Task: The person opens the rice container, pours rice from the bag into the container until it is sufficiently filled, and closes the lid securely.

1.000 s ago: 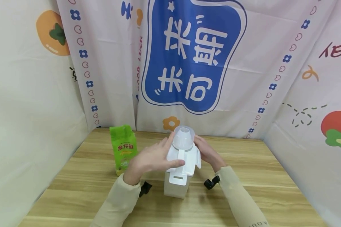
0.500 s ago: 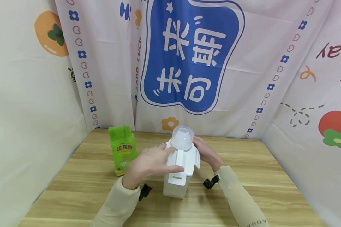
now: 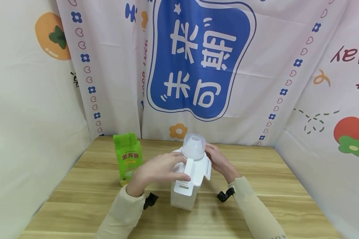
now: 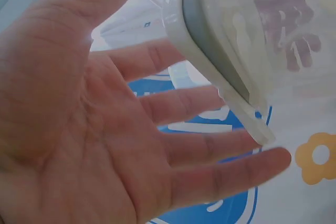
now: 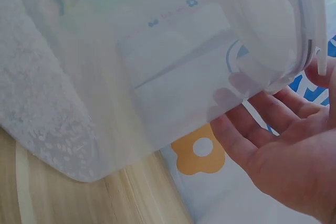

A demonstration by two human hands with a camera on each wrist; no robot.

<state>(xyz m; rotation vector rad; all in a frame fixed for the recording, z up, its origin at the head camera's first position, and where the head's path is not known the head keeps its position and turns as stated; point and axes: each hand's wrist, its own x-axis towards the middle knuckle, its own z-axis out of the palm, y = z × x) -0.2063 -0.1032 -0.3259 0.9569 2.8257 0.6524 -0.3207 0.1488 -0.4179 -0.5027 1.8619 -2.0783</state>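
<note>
A translucent rice container (image 3: 183, 198) stands on the table, with rice (image 5: 47, 93) visible through its wall in the right wrist view. Its white lid (image 3: 198, 171) carries a clear cup over a white spout (image 3: 194, 147). My left hand (image 3: 160, 169) lies over the lid's left side, thumb on top near the strip. In the left wrist view its fingers (image 4: 210, 148) stretch out fairly straight at the lid's edge. My right hand (image 3: 218, 161) holds the far right corner; fingertips (image 5: 223, 124) meet the wall, the thumb up by the lid's rim.
A green bag (image 3: 128, 157) with red lettering stands left of the container, behind the left hand. The wooden table (image 3: 257, 186) meets printed cloth (image 3: 119, 66) at the back and sides. Lid flaps (image 3: 208, 170) stick out from the container.
My left hand's fingers have drawn back from beside the cup onto the lid's left side. The right hand stays at the far right corner. The container has shifted slightly.
</note>
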